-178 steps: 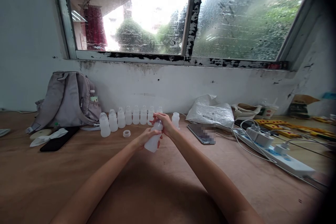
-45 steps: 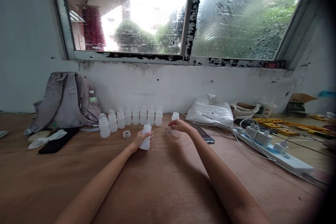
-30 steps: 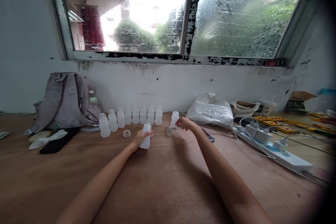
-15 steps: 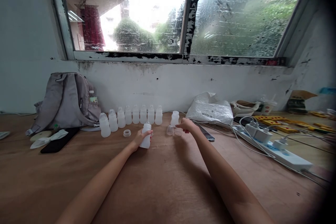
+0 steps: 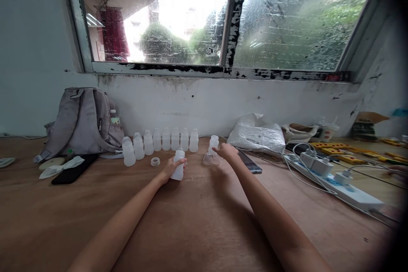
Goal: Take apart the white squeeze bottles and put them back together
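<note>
- Left hand (image 5: pixel 168 169) closed round a small white plastic bottle (image 5: pixel 178 167), upright on the wooden table (image 5: pixel 197 229); the bottle's neck looks uncovered.
- Right hand (image 5: pixel 227 152), at 2 o'clock from that bottle, fingers curled loosely over two clear domed caps (image 5: pixel 211 159) lying on the table; whether it grips one I cannot tell.
- Judged step: picking up a cap for the held bottle. The next move calls for a pinch on one cap and keeping the bottle steady.
- Loose ring (image 5: pixel 155 161) at 10 o'clock of the bottle.
- Farther, at 12 o'clock: row of capped bottles (image 5: pixel 161 141); a lone bottle (image 5: pixel 213 143) just beyond the right hand.
- Smartphone (image 5: pixel 250 162) at 3 o'clock, backpack (image 5: pixel 81 121) at 10 o'clock.
</note>
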A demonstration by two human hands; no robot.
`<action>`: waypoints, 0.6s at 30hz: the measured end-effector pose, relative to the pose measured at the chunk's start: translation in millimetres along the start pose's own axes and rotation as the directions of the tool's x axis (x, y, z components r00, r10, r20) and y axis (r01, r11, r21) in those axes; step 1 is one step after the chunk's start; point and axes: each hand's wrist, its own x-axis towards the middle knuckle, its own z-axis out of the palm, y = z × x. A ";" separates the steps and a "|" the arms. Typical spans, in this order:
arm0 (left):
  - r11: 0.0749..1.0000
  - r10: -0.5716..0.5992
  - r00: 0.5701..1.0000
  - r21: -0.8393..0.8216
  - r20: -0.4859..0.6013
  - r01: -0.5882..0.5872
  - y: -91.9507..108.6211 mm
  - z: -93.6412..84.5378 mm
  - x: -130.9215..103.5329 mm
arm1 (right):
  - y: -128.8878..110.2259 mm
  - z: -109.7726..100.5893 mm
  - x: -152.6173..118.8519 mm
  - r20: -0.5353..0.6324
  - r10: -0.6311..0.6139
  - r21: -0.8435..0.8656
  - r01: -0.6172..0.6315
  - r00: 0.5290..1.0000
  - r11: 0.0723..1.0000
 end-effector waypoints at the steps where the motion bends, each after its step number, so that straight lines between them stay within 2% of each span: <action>1: 1.000 0.000 1.000 -0.001 -0.001 0.000 0.1 0.1 -0.2 | -1.5 -1.7 -0.4 -0.024 -0.016 0.000 0.016 1.000 1.000; 4: 1.000 0.004 1.000 -0.004 -0.008 -0.004 0.4 0.7 -0.7 | -9.0 -3.1 -2.9 -0.056 -0.144 0.014 0.145 0.988 0.989; 8: 1.000 0.010 1.000 -0.007 -0.009 -0.010 1.1 1.0 -0.9 | -20.9 9.8 -8.3 0.006 -0.338 0.038 0.338 0.941 0.940; 13: 1.000 0.012 1.000 -0.001 0.000 -0.012 2.7 0.8 -1.8 | -24.1 30.4 -8.6 0.109 -0.366 0.019 0.366 0.924 0.930; 18: 1.000 0.020 1.000 0.001 -0.008 -0.020 4.3 1.4 -3.9 | -18.2 29.2 -5.0 0.164 -0.358 -0.011 0.364 0.919 0.931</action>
